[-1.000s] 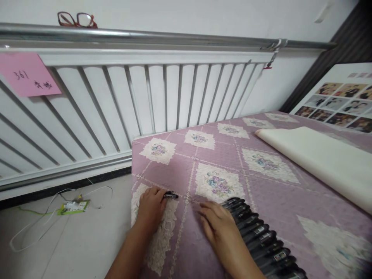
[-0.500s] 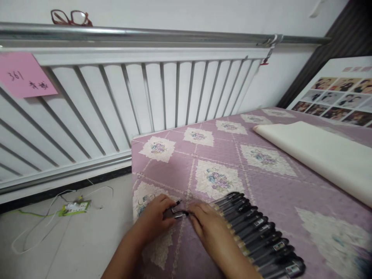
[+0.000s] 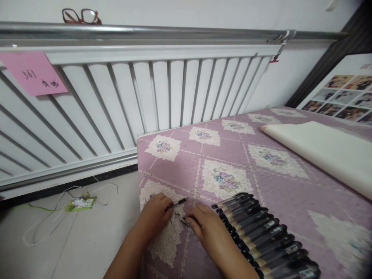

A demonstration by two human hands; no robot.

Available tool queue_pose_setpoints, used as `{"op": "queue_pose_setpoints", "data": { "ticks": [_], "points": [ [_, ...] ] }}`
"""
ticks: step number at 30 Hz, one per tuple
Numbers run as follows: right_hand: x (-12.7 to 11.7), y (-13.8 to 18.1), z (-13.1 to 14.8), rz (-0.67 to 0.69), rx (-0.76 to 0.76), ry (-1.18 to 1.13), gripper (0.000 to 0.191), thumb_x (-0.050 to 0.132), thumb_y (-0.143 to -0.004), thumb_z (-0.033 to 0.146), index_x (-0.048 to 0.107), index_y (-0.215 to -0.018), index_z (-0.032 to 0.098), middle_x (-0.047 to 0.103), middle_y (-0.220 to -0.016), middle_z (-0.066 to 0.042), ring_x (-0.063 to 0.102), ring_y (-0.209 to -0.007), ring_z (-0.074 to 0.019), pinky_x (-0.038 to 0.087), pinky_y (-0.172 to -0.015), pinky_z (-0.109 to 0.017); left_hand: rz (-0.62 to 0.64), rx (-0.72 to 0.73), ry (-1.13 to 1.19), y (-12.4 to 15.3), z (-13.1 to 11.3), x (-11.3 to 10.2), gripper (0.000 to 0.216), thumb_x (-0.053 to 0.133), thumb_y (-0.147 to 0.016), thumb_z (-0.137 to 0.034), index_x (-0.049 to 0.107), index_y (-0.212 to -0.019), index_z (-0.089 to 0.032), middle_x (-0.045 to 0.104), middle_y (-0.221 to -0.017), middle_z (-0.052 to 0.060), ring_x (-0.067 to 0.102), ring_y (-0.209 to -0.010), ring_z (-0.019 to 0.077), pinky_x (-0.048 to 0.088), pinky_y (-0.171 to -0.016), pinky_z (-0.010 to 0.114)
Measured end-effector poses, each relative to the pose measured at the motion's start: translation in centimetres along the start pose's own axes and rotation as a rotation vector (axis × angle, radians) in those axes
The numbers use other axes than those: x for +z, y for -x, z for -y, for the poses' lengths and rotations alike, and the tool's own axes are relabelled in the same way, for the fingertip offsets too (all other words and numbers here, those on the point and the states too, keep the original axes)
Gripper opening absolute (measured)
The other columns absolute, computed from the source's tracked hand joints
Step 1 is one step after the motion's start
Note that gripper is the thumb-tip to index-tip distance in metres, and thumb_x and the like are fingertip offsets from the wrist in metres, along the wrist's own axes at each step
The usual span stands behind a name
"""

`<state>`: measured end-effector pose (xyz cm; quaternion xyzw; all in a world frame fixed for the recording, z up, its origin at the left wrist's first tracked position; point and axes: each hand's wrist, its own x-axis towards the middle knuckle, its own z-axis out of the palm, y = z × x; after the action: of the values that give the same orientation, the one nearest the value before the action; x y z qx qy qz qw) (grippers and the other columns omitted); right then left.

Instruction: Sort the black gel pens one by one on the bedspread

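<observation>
My left hand (image 3: 158,211) is closed round a black pen (image 3: 180,202), whose dark end points out to the right past the fingertips. To its right, my right hand (image 3: 207,224) has thumb and fingers pinched on a small dark piece with a shiny edge, apparently a pen cap (image 3: 185,222). A gap separates the pen from the cap. Close beside my right hand, a row of several black pens (image 3: 261,228) lies side by side on the purple flowered cloth (image 3: 186,178). My right hand and forearm hide some of their near ends.
A folded cream sheet (image 3: 319,155) lies on the right, with a photo board (image 3: 343,93) behind it. Along the wall runs a white radiator (image 3: 159,93) with a pink note (image 3: 35,73). Glasses (image 3: 81,16) rest on the pipe. A power strip (image 3: 81,203) with cables sits on the floor.
The pieces in my two hands, close together before, are now apart, and more of the pen shows past my left fingers. The whole view has shifted, so the scene sits further right.
</observation>
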<state>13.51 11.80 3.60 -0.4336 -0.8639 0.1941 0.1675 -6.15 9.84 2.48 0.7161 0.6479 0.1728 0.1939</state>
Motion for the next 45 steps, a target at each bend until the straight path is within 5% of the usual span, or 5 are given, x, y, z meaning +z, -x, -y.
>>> {"op": "queue_pose_setpoints", "data": {
  "ticks": [16,23,31,37,45],
  "points": [
    [3.3,-1.5,3.6,0.060,0.023,0.269,0.013,0.058,-0.082,0.013,0.067,-0.082,0.022,0.067,-0.091,-0.007,0.058,-0.095,-0.0268,0.043,-0.086,-0.045,-0.103,-0.080,0.086,-0.1,0.3,0.2,0.015,0.049,-0.082,-0.016,0.062,-0.087,-0.021,0.060,-0.089,0.002,0.054,-0.089,0.0182,0.040,-0.079,0.029],
    [2.7,-1.1,2.6,-0.113,0.002,-0.216,0.009,0.056,-0.081,0.017,0.063,-0.085,0.022,0.067,-0.086,-0.004,0.060,-0.085,-0.0201,0.047,-0.077,-0.033,-0.138,-0.091,0.219,-0.4,0.1,0.0,0.017,0.047,-0.079,-0.013,0.061,-0.085,-0.021,0.063,-0.087,0.001,0.055,-0.085,0.0170,0.040,-0.076,0.027],
    [-0.1,-1.4,-1.3,-0.409,0.302,-0.698,0.026,0.060,-0.077,0.044,0.066,-0.084,0.020,0.069,-0.074,-0.003,0.062,-0.068,-0.0175,0.049,-0.063,-0.026,-0.098,-0.107,0.352,-0.3,-0.2,-0.8,0.015,0.047,-0.079,-0.017,0.060,-0.084,-0.021,0.064,-0.081,-0.002,0.057,-0.078,0.0143,0.041,-0.070,0.024],
    [-0.7,-1.4,-1.8,-0.375,0.348,-0.812,0.033,0.064,-0.074,0.048,0.070,-0.090,0.020,0.074,-0.091,-0.006,0.066,-0.084,-0.0219,0.051,-0.076,-0.033,-0.104,-0.092,0.390,-0.1,0.1,-0.5,0.016,0.046,-0.079,-0.017,0.061,-0.083,-0.020,0.064,-0.080,-0.002,0.057,-0.077,0.0135,0.042,-0.070,0.024],
    [-0.4,-1.5,-1.0,-0.363,0.280,-0.724,0.030,0.062,-0.074,0.048,0.071,-0.086,0.022,0.073,-0.082,-0.004,0.066,-0.075,-0.0197,0.052,-0.068,-0.030,-0.092,-0.081,0.385,0.0,-0.1,-0.8,0.018,0.048,-0.077,-0.016,0.063,-0.086,-0.021,0.065,-0.082,-0.002,0.058,-0.076,0.0135,0.044,-0.070,0.023]
  ]
}}
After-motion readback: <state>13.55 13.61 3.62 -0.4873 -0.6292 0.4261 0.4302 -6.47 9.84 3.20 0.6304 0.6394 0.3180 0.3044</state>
